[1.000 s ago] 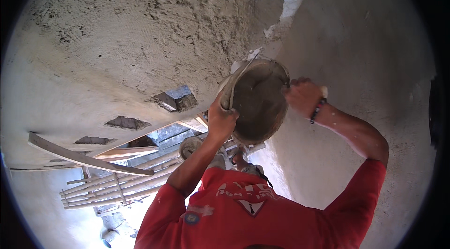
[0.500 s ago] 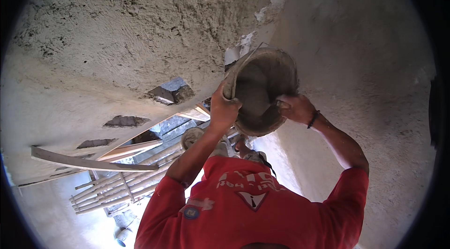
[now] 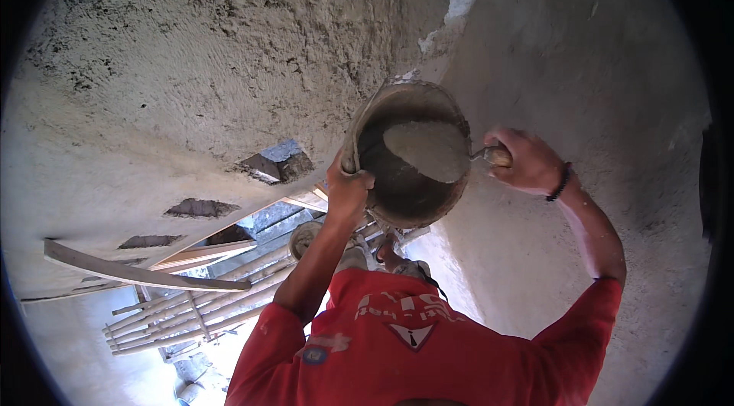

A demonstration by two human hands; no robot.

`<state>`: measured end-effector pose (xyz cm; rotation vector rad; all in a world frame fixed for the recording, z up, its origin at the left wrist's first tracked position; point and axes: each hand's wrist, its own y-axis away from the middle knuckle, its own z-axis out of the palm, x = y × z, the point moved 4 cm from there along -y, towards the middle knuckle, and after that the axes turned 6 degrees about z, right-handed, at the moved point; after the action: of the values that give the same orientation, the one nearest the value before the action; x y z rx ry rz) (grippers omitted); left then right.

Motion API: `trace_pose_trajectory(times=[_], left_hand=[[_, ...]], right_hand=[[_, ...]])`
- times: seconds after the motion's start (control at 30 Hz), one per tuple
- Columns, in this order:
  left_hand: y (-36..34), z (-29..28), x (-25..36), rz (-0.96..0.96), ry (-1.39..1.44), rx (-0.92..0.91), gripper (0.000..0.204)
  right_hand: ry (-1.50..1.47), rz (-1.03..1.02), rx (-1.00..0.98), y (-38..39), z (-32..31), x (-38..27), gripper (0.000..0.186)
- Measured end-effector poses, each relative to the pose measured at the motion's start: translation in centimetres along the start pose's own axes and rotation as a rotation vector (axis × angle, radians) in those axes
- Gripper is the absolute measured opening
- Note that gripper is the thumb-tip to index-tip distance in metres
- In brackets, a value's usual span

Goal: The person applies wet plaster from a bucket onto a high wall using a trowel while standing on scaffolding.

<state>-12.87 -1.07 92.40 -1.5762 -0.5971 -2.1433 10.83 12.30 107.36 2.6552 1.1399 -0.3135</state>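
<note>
My left hand [image 3: 349, 190] grips the near-left rim of a mortar-smeared bucket [image 3: 413, 211], thumb over the edge. The bucket is tilted, so its dark inside shows. My right hand [image 3: 533, 164] is just right of the bucket, fingers closed round the wooden handle of a trowel [image 3: 499, 156]. Its thin metal neck runs to the bucket's right rim. Inside lies a smooth pale grey patch of wet mortar [image 3: 428, 150]; whether it rests on the trowel's blade I cannot tell.
A roughly plastered wall [image 3: 252, 47] with several holes rises ahead and left; a smoother wall [image 3: 581, 62] stands at right. A curved plank [image 3: 138, 274] juts out at left. Below are bamboo poles [image 3: 199, 314] and a second, smaller bucket [image 3: 304, 238] beyond my left forearm.
My right hand has moved from inside the bucket's right edge out to the right, and the trowel handle now shows. The bucket has shifted slightly left, with the pale mortar patch now in view.
</note>
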Motion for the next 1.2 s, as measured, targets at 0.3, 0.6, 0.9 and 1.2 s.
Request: trace_pose_trajectory(times=[0.3,0.6,0.9,1.2], left_hand=[[0.9,-2.5,-0.3,-0.013,0.061,0.153,0.046],[1.0,-2.8,-1.9,-0.081,0.07,0.137,0.045],[-0.1,0.8,-0.4,0.155,-0.15,-0.049,0.051],[0.3,4.5,3.4,0.381,-0.372,-0.204,0.062]], right_hand=[[-0.146,0.101,-0.379,-4.5,-7.0,1.0,0.049],[0.144,-0.119,0.515,-7.2,-19.0,10.1,0.047],[0.629,-0.016,-0.074,-0.3,-1.6,1.2,0.032],[0.405,0.091,-0.245,-2.4,10.2,3.2,0.023]])
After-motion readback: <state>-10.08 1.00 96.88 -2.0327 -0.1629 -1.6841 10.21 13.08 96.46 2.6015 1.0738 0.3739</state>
